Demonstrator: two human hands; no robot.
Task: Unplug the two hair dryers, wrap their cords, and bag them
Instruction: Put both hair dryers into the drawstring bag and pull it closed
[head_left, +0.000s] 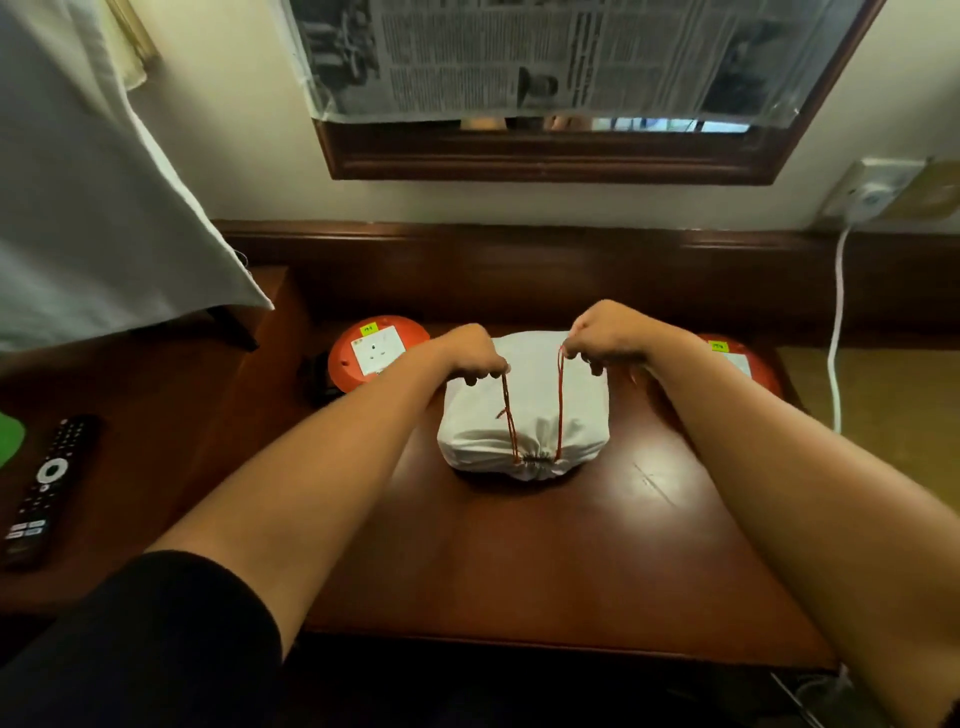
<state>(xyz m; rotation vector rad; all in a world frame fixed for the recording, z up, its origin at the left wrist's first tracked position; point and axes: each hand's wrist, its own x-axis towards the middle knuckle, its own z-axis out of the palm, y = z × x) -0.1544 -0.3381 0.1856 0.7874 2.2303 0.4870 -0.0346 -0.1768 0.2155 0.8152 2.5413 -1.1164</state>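
Observation:
A full white cloth drawstring bag (524, 415) lies on the dark wooden table (545, 561), its gathered mouth facing me. Two red drawstrings (560, 400) run from the cinched mouth up to my fists. My left hand (472, 353) is closed around the left string above the bag's left side. My right hand (608, 332) is closed around the right string above the bag's right side. Both strings are taut. The hair dryers are not visible; whatever fills the bag is hidden by the cloth.
An orange round socket reel (376, 348) sits left of the bag, and another orange reel (748, 364) sits right, partly behind my forearm. A white cable (836, 332) hangs from a wall socket (872, 195). A black remote (49, 483) lies far left. White cloth (93, 197) hangs upper left.

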